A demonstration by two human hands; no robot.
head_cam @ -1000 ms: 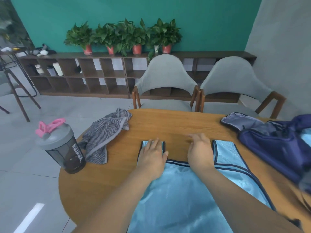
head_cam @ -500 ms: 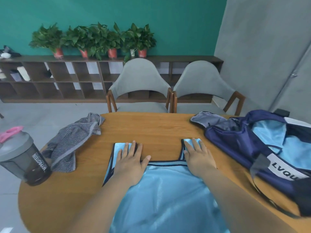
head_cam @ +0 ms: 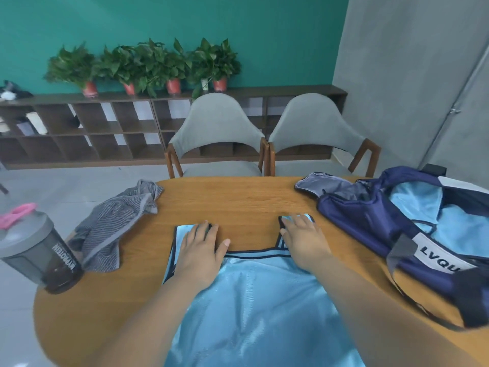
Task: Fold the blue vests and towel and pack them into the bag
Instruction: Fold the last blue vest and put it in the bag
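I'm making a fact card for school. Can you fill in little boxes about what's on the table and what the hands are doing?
table: round wooden table
vest: light blue vest, spread flat, not folded yet
left hand: left hand flat on the vest's left strap
right hand: right hand flat on the vest's right strap
towel: grey striped towel, crumpled, left of the vest
bag: navy bag, open, on the right, light blue cloth inside
bottle: grey shaker bottle, upright at the table's left edge
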